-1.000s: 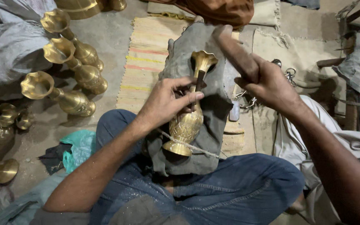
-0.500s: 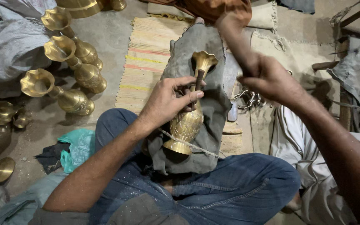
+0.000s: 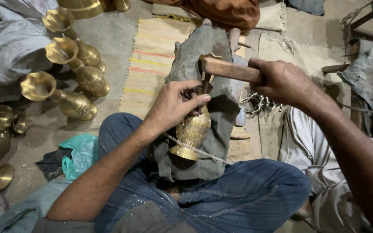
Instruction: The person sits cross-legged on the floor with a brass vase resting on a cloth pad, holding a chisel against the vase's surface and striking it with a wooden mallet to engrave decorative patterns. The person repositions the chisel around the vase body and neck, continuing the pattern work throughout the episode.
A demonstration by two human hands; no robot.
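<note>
Brass vase (image 3: pixel 191 134) lying on the grey cloth (image 3: pixel 221 116) over my lap, a cord across its foot. My left hand (image 3: pixel 173 105) pinches its neck, fingers closed. My right hand (image 3: pixel 283 82) clenches a wooden mallet (image 3: pixel 227 69) at the vase's mouth. Beyond, more brass vases (image 3: pixel 72 82) on the floor.

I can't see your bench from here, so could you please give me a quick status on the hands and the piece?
Left hand steadies brass vase on grey cloth. Right hand grips wooden mallet over the vase's mouth. Nothing in the way.
</note>
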